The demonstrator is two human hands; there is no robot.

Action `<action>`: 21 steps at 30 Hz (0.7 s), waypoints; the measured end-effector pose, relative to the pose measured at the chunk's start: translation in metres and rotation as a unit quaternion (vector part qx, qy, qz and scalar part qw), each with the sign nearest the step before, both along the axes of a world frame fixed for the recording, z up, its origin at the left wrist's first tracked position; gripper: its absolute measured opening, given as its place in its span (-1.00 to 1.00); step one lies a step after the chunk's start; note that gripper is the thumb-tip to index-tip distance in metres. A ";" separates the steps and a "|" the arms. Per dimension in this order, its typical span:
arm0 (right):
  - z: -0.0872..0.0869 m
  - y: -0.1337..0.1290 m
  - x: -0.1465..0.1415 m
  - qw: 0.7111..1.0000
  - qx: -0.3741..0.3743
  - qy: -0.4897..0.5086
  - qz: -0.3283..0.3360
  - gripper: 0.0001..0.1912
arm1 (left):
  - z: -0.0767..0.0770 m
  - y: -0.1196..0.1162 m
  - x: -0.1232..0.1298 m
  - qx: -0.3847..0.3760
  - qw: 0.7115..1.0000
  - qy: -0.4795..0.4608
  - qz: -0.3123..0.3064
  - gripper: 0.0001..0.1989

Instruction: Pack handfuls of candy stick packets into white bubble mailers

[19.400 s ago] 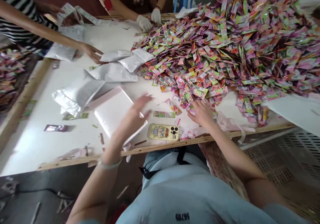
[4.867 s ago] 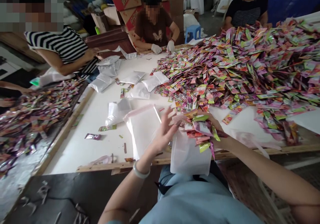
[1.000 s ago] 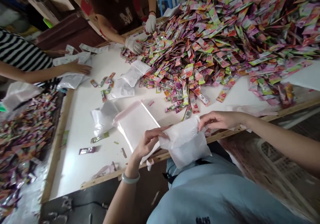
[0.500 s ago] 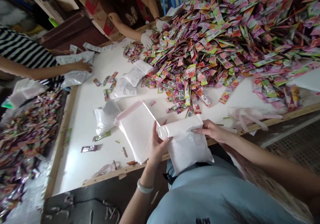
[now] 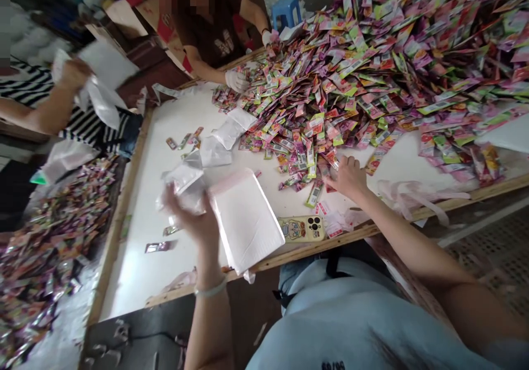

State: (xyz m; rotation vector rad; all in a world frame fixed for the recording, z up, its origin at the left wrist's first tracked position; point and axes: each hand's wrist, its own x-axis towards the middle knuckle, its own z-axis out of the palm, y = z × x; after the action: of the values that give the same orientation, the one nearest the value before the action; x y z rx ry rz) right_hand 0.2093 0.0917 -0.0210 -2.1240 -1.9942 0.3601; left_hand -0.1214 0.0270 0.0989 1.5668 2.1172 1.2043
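Observation:
My left hand (image 5: 192,213) is raised and blurred, thumb and fingers apart with nothing between them. Just behind it lies a clear-white plastic packet (image 5: 185,171), partly hidden by the fingers. At the near edge of the colourful heap, my right hand (image 5: 350,180) bends its fingers around a small printed sachet (image 5: 332,159), mostly covered by them. Between my hands is a stack of flat white bags (image 5: 248,221). A phone in a yellow patterned case (image 5: 300,229) rests at the table's front edge, beside red-and-white paper slips (image 5: 330,218).
A large heap of sachets (image 5: 351,78) covers the right and back of the table. Across it, a person's gloved hand (image 5: 237,81) touches sachets. At left, another person lifts white bags (image 5: 103,72). More packets (image 5: 217,149) and a loose sachet (image 5: 157,247) lie on the tabletop.
The filled white packet has left both my hands. My left hand has swung left above the packets; my right hand has reached to the heap. The phone is uncovered. The person at left has raised bags.

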 end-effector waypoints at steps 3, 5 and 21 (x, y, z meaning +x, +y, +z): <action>-0.009 -0.003 0.021 0.998 -0.059 -0.005 0.001 -0.64 | -0.040 0.026 0.049 -0.061 0.968 0.076 -0.232 -0.73; -0.010 -0.008 0.041 0.998 -0.061 0.006 0.015 -0.75 | -0.064 0.043 0.078 -0.152 0.914 0.159 -0.340 -0.65; -0.028 -0.010 0.034 0.998 -0.009 0.067 -0.009 -0.62 | -0.078 0.062 0.082 -0.349 0.867 0.169 -0.312 -0.58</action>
State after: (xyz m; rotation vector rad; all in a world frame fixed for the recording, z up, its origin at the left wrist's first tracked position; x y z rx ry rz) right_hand 0.2428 0.0813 -0.0486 -2.0684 -1.9023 0.5053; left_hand -0.0398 0.0885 0.0205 1.9087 1.6645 -0.0650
